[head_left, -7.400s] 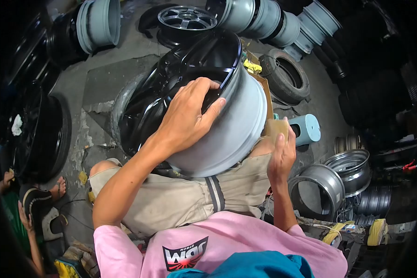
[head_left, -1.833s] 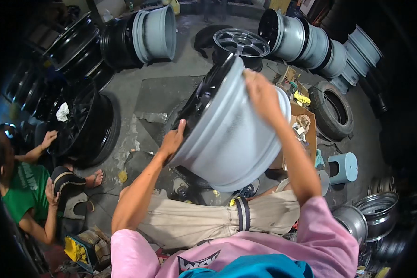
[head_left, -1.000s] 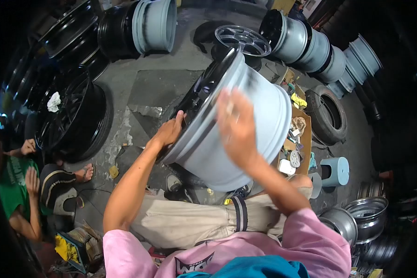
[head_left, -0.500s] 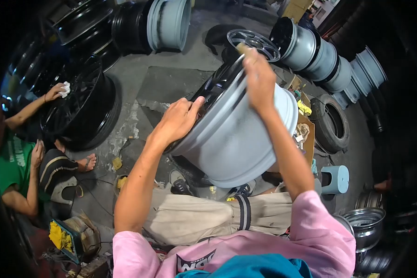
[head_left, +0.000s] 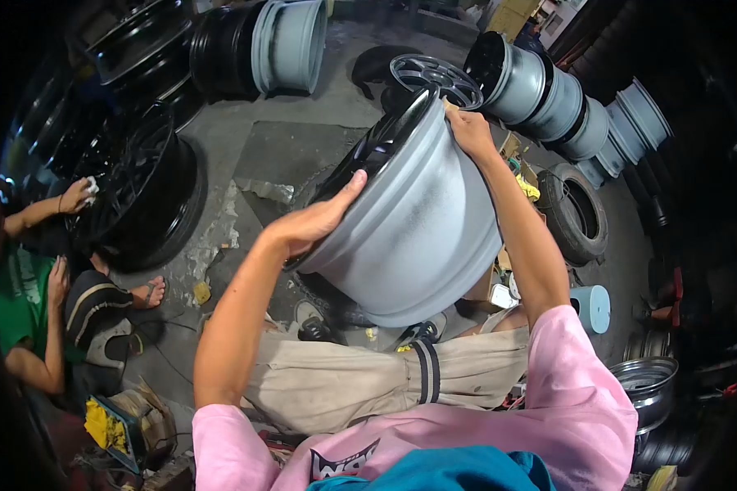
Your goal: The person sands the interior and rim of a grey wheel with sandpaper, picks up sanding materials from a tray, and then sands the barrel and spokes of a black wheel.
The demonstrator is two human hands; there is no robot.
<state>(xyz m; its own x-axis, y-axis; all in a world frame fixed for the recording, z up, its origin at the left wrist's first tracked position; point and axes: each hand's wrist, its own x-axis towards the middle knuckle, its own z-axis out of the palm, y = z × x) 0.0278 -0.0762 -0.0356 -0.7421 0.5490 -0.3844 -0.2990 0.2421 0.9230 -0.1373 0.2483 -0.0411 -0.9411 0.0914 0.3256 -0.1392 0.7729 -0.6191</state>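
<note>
A large wheel rim (head_left: 409, 237) stands tilted in front of me, with a grey-primed barrel and a black spoked face turned to the left. My left hand (head_left: 323, 221) grips its left edge, thumb lying along the lip and the other fingers mostly hidden. At the upper lip, my right hand (head_left: 472, 132) is closed on a small tan pad (head_left: 449, 105) pressed against the grey surface. Only a corner of that pad shows. Beneath the wheel rim, a dark tyre-like support is partly visible.
At left a person in a green shirt (head_left: 24, 303) holds a white cloth (head_left: 92, 186) at a black wheel (head_left: 151, 188). Grey rims (head_left: 524, 82) line the back right. A tyre (head_left: 576, 214), a blue stool (head_left: 591, 309) and a chrome rim (head_left: 645, 383) stand at right.
My right hand has shifted slightly right and down along the upper lip with the pad. My left hand has turned and flattened against the edge. The other person's cloth hand has moved left and down.
</note>
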